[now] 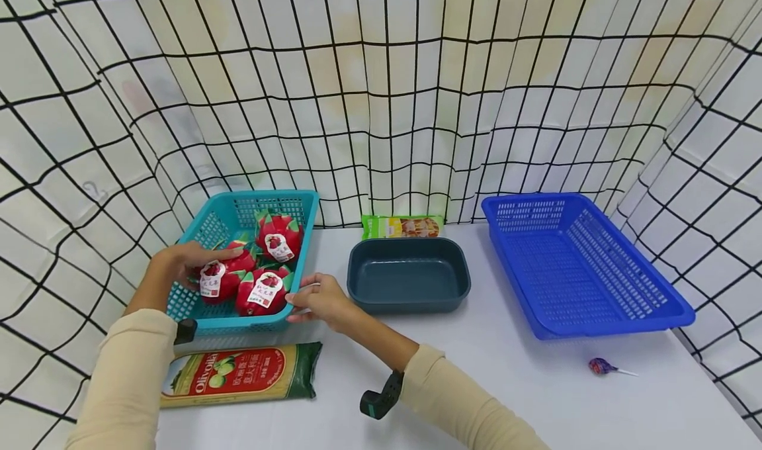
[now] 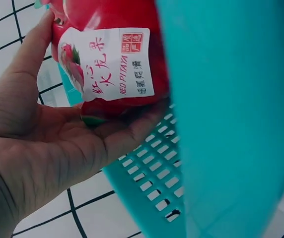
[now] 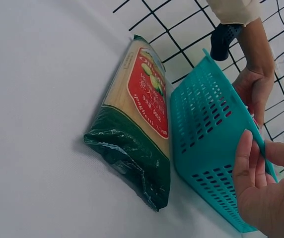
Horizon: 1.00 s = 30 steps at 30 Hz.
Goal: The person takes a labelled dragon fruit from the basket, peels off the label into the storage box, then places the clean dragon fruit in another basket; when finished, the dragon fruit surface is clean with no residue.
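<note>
A red pitaya (image 1: 223, 284) is grasped by the fingers of the left hand (image 1: 183, 258) inside the teal basket (image 1: 238, 323), beside two other pitayas (image 1: 264, 291) (all white-labelled). The basket is pinched at its near right corner by the right hand (image 1: 321, 301); a spaghetti packet (image 1: 238, 374) is laid alongside.

The fruit basket (image 1: 238, 324) is teal, the pitayas (image 1: 262, 294) red and green, the backdrop (image 1: 401, 66) black-gridded white; the tiny lollipop (image 1: 600, 366) looks purplish.
</note>
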Motion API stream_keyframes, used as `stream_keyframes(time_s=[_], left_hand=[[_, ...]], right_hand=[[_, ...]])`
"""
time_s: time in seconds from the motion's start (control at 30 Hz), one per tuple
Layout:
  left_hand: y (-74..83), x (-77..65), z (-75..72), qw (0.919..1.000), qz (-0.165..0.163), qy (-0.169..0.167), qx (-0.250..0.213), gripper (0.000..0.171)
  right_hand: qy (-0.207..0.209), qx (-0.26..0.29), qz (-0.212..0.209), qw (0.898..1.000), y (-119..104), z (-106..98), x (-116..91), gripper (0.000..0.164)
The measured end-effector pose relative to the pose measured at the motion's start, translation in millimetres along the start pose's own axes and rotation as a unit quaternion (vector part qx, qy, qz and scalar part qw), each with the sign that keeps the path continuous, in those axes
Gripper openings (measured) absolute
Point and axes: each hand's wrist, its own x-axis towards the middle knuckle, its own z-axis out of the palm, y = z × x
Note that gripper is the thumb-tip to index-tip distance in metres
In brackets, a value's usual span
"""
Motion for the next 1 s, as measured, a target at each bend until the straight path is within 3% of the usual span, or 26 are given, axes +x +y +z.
stream_keyframes(time_s=[0.4, 0.8, 1.0], left_hand=[[-6.0, 6.2, -1.6, 0.9993, 0.002, -0.028, -0.023, 0.106], [-8.0, -2.7, 0.2, 0.9994, -0.01, 0.014, -0.029, 0.113], [-2.9, -7.2, 1.6, 0.9978, 0.002, 0.058, -0.033, 0.123]], right_hand=[[0.005, 0.007, 0.001, 1.0, 0, 0, 1, 0.023], [0.012, 0.018, -0.005, 1.0, 2, 2, -1, 0.023], [0.024, 0.012, -0.014, 1.0, 2, 4, -2, 0.024]])
